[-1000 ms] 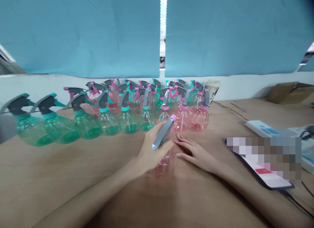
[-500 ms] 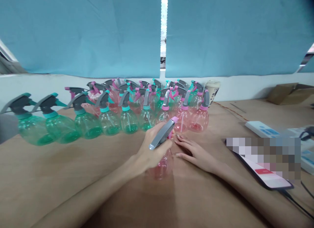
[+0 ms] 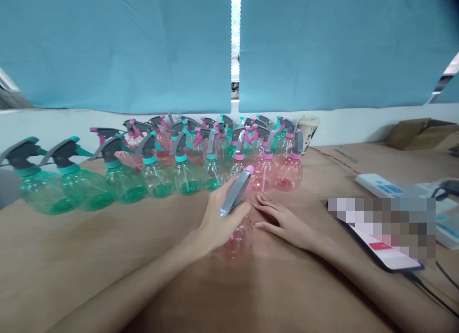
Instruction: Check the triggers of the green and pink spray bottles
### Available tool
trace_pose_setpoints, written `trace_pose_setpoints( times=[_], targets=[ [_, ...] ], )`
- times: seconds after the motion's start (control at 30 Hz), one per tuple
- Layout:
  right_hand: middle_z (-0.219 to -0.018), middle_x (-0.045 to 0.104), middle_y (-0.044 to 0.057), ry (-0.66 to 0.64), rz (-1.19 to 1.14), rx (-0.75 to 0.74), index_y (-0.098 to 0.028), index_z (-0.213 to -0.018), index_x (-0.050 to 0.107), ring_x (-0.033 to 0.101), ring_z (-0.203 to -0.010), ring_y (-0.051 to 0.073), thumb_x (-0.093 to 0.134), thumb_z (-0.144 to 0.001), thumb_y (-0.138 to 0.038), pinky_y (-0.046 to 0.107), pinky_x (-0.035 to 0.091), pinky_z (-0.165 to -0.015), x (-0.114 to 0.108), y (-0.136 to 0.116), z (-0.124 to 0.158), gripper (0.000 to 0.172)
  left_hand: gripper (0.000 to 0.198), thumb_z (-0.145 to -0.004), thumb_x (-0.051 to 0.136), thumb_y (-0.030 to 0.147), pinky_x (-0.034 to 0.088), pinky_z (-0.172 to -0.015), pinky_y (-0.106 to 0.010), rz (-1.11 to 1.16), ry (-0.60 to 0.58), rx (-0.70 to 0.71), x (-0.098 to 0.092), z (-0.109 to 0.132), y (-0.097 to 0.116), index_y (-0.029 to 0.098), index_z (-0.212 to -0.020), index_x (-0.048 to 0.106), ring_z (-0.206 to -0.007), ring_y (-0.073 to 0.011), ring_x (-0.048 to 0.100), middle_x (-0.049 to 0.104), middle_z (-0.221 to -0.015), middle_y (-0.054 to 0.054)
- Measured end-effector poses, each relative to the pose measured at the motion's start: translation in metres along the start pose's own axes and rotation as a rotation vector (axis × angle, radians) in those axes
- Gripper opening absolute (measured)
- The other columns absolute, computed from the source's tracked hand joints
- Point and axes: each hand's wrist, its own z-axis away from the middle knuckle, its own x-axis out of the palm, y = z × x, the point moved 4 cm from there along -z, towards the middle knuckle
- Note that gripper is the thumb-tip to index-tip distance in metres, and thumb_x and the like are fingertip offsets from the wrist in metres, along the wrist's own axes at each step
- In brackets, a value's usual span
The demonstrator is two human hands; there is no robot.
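Note:
My left hand is wrapped round the neck of a pink spray bottle with a grey trigger head, standing on the brown table. Beside it my right hand lies flat on the table with fingers stretched out, fingertips close to the bottle. Behind both hands stands a row of several green spray bottles and pink spray bottles, with more rows behind.
A paper cup stands behind the bottles at the right. A phone with a cable, a white power strip and a cardboard piece lie at the right. Blue curtains hang behind.
The bottle in my left hand has tilted slightly and shifted a little. My right hand has stayed flat on the table.

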Motion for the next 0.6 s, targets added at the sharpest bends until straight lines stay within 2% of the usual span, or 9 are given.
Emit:
trace_pose_setpoints(
  times=[0.3, 0.6],
  targets=[
    [-0.15, 0.035, 0.01, -0.013, -0.004, 0.004, -0.02, -0.139, 0.045, 0.028, -0.14, 0.026, 0.045, -0.088, -0.061, 0.049, 0.026, -0.113, -0.0023, -0.0029, -0.0014, 0.065, 0.014, -0.073, 0.048, 0.013, 0.031, -0.054, -0.023, 0.027, -0.034, -0.039, 0.0018, -0.0023, -0.0015, 0.02, -0.085, 0.048, -0.057, -0.0095, 0.032, 0.04, -0.066, 0.006],
    [-0.15, 0.034, 0.01, -0.007, -0.019, -0.011, -0.018, -0.137, 0.048, 0.028, -0.14, 0.027, 0.046, -0.087, -0.06, 0.048, 0.026, -0.114, -0.0036, -0.0034, -0.0017, 0.065, 0.012, -0.071, 0.047, 0.011, 0.026, -0.05, -0.023, 0.018, -0.026, 0.017, -0.001, -0.0035, -0.0006, 0.021, -0.072, 0.039, -0.053, -0.0087, 0.026, 0.033, -0.062, 0.008]
  ],
)
